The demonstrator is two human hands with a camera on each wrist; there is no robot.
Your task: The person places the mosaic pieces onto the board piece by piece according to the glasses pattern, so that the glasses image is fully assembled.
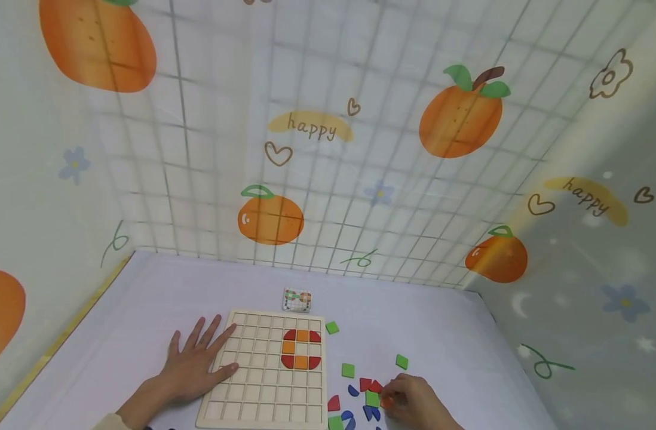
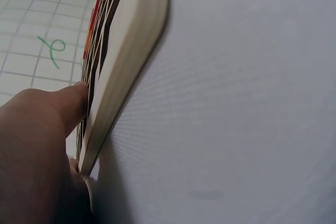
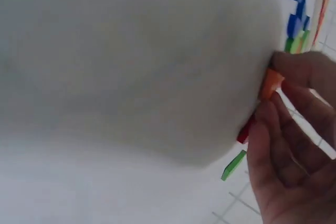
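A pale wooden grid board (image 1: 253, 377) lies on the white table. Red corner pieces (image 1: 287, 362) and orange squares (image 1: 302, 335) form a C shape in its upper right cells, with the gap facing right. Fingers spread, my left hand (image 1: 190, 367) rests on the board's left edge; in the left wrist view its thumb (image 2: 76, 103) lies over the side. Right of the board, among loose pieces, my right hand (image 1: 411, 403) pinches an orange piece (image 3: 271, 83) between thumb and fingers, low over the table. A red piece (image 3: 245, 131) shows just beside those fingertips.
Green squares (image 1: 348, 370), red pieces (image 1: 334, 403) and blue curved pieces (image 1: 353, 390) lie scattered right of the board. Behind the board is a small pattern card (image 1: 297, 300). Printed cloth walls (image 1: 328, 179) enclose the table at the back and sides.
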